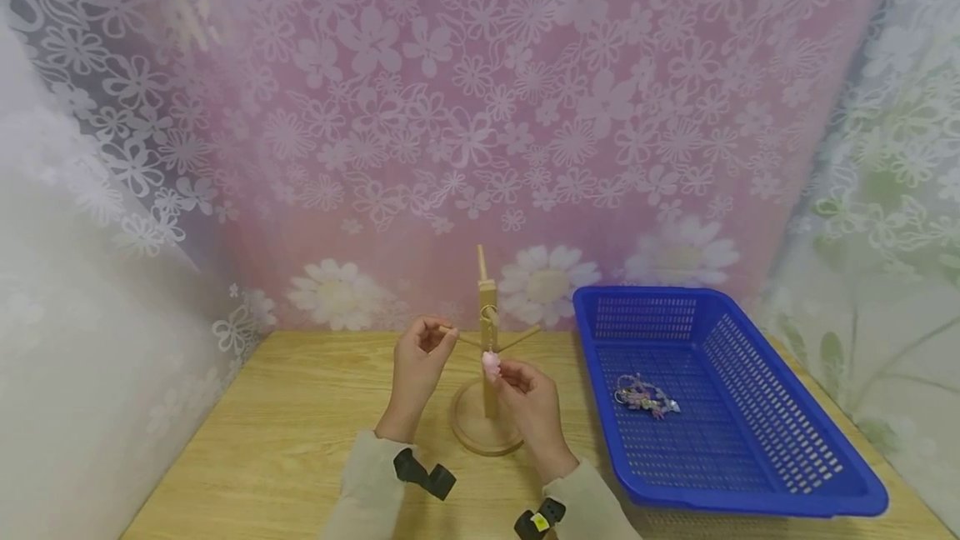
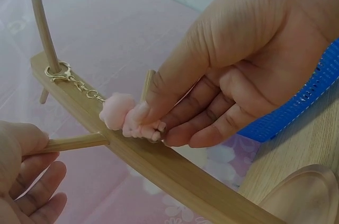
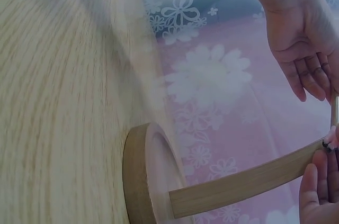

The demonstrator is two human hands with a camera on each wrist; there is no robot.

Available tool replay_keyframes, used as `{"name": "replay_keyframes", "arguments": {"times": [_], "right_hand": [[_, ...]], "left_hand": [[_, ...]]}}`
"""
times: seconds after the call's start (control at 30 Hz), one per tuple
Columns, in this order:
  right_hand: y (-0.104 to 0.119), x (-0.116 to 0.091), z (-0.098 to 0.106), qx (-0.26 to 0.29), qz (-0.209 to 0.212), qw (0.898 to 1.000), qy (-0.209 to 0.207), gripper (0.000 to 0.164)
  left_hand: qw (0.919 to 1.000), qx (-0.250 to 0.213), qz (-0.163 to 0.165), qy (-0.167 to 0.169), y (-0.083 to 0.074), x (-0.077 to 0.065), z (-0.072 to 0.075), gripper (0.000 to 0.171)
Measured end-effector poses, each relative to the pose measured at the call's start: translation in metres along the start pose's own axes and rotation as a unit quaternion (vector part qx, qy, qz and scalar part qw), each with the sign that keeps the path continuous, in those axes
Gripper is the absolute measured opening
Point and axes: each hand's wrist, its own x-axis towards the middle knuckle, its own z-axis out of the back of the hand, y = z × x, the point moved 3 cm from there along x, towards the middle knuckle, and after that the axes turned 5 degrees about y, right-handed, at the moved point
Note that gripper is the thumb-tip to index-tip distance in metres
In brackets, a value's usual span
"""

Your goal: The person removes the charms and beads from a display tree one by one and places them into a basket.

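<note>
A wooden peg stand (image 1: 489,398) with a round base stands upright on the table. From one of its upper pegs hangs a keychain by a gold ring (image 2: 57,71) and short chain, with a pink figure (image 2: 117,110) at its lower end. My right hand (image 1: 531,402) pinches the figure between thumb and fingers, close against the post. To the left, my left hand (image 1: 422,361) pinches the end of a side peg (image 2: 74,143) between thumb and forefinger, its other fingers loosely bent.
On the right of the table stands a blue plastic basket (image 1: 765,486) with slotted walls. A small tangle of keychains (image 1: 647,397) lies inside it. Behind the stand hangs a pink flowered curtain (image 1: 450,148), close to the table's back edge.
</note>
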Motion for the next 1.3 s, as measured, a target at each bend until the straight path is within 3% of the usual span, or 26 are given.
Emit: {"name": "replay_keyframes", "arguments": {"times": [0.77,1.3], "right_hand": [[0.026,-0.006,-0.001,0.030,-0.015,0.999,0.015,0.025],[0.048,-0.010,0.001,0.031,0.006,0.999,0.028,0.023]], "left_hand": [[0.9999,-0.005,0.009,0.002,0.001,0.001,-0.001,0.017],[1.0000,0.000,0.008,0.004,0.000,0.000,-0.001,0.017]]}}
